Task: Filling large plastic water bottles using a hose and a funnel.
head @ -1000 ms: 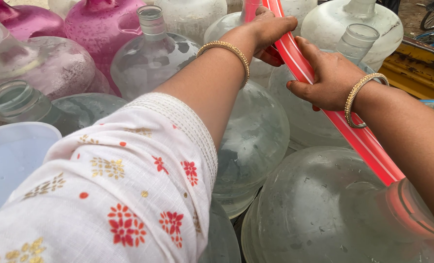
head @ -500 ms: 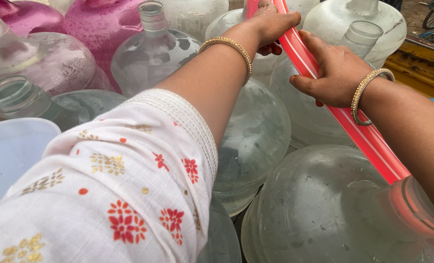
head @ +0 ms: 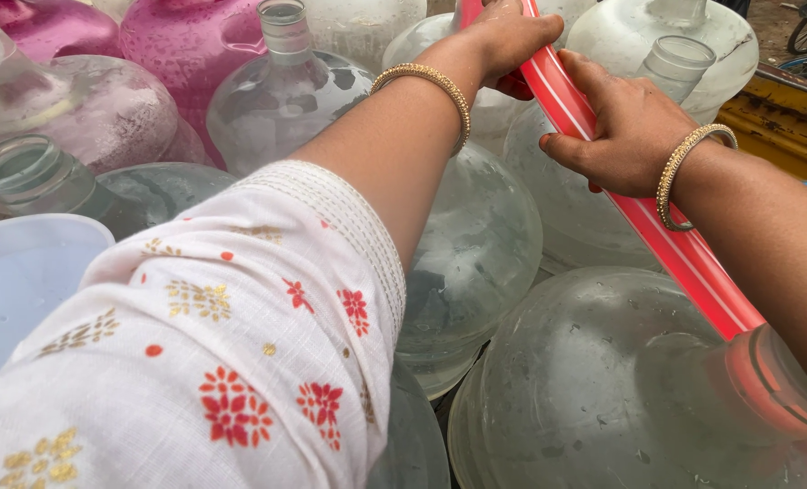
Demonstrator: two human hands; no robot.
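Both hands (head: 512, 41) (head: 625, 122) clamp red hose (head: 684, 258)

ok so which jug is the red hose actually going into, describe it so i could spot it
Among the crowd of big round water jugs, follow the red hose down from both hands to the bottom right corner. It enters the neck of the clear jug nearest the camera, the only one with red showing through its neck.

clear round water jugs (head: 476, 263) crowd the middle, one large one (head: 603, 389) at 5 o'clock. two pink jugs (head: 191, 54) sit at 11 o'clock, a clear open-necked jug (head: 286, 91) beside them. a pale blue tub (head: 23, 281) lies at 9 o'clock, a yellow edge (head: 784, 127) at 2 o'clock
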